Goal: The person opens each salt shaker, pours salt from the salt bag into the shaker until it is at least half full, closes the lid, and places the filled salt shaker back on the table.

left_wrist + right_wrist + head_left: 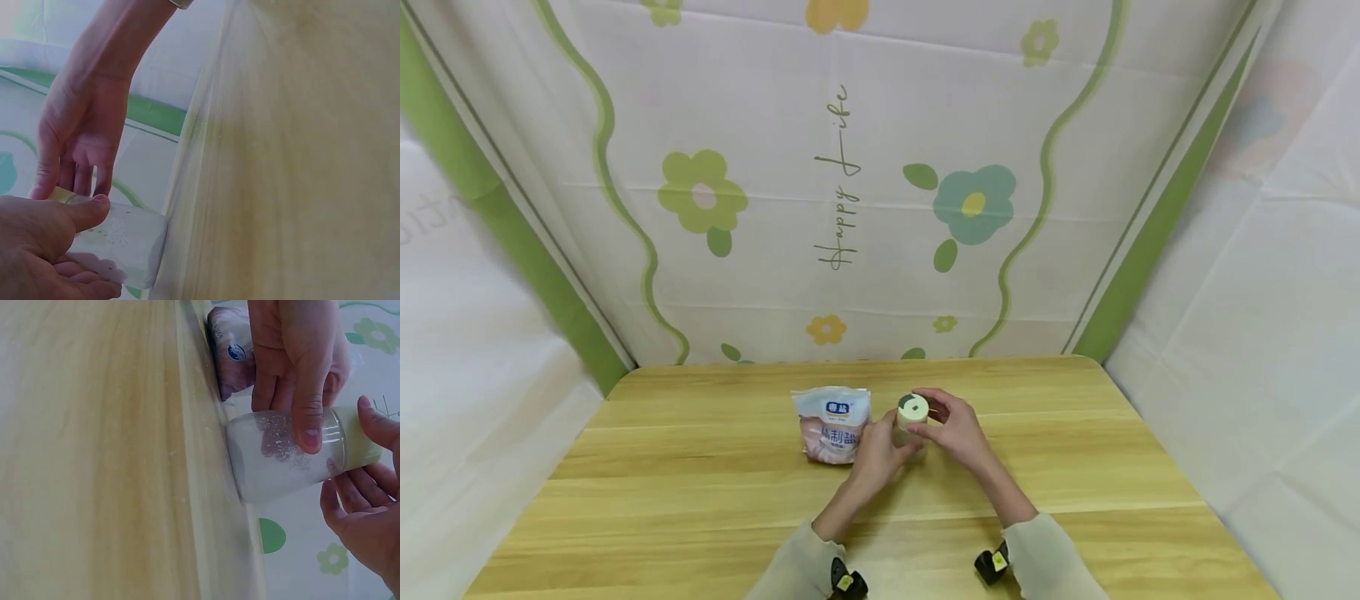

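A clear jar point(256, 456) with a pale green lid point(913, 407) stands on the table. White grains cling inside its wall in the right wrist view. My left hand point(877, 454) grips the jar's body, thumb across the near side. Around the lid, my right hand point(958, 429) has its thumb on one side and its fingers bent at the other. The lid sits on the jar's mouth. Just left of the jar is a white and pink plastic bag of salt point(835, 423), upright, close to my left fingers.
The wooden table point(700, 517) has its far edge against a flower-printed cloth point(850, 283). White cloth walls point(1262, 333) rise at both sides. Black wrist straps point(992, 563) sit at my sleeves.
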Available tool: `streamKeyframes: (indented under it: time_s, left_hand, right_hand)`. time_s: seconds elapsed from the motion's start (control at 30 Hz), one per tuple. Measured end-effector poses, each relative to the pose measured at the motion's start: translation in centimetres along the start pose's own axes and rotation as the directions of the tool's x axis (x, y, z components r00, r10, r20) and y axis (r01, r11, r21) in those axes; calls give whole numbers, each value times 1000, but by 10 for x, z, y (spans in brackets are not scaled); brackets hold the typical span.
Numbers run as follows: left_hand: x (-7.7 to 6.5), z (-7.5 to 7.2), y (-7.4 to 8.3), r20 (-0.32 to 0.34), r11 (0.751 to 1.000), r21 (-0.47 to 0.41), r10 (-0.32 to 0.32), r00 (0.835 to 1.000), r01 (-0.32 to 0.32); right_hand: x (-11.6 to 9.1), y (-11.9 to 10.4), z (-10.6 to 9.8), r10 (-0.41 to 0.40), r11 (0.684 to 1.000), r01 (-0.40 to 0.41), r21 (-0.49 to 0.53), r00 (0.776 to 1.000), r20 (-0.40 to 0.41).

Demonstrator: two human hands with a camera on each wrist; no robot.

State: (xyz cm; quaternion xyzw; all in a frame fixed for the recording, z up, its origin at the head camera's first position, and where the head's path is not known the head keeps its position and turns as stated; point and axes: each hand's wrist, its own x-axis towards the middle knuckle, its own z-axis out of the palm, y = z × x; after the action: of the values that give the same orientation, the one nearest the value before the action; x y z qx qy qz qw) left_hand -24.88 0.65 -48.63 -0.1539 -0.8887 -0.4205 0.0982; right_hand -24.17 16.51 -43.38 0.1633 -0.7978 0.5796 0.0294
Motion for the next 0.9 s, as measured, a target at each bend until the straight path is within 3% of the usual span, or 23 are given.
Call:
streamKeyframes:
  time_s: [0.43, 0.7, 0.9]
  left_hand:
    - [-1, -2, 1, 16, 999, -23, -27, 999, 28]
    - [0, -2, 2, 8, 999, -29, -15, 1000, 15]
    - [-1, -2, 1, 12, 1000, -18, -14, 1000, 15]
  right_hand:
    - [-1, -1, 5, 13, 1000, -13, -12, 1000, -3]
    - [-2, -3, 10, 3, 999, -7, -48, 997, -80]
    - [-4, -7, 8, 15, 999, -17, -34, 999, -52]
